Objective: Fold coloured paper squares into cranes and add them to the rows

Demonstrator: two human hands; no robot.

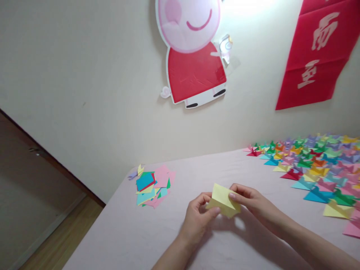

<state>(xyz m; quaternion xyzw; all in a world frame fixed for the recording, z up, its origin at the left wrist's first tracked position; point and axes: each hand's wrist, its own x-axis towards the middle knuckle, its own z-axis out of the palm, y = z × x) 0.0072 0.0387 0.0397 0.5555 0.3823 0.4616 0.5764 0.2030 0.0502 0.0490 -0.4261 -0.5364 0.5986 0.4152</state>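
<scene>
A sheet of yellow origami paper (224,198) with a crease across it is held up just above the pale cloth-covered table (197,168). My left hand (198,213) pinches its lower left side, with the thumb on the near face. My right hand (247,198) grips the upper right edge, its thumb pressed on the paper and the fingers behind it. The fingertips at the back of the paper are partly hidden. A shadow of the hands and paper falls on the cloth below.
Loose coloured paper sheets (146,182) lie in a pile at the left, with small yellow and purple folded pieces (140,170) beside them. Rows of folded paper figures (317,195) cover the right side. Behind rises a wall (112,93) with a cartoon pig cutout (195,71) and red banner (312,56).
</scene>
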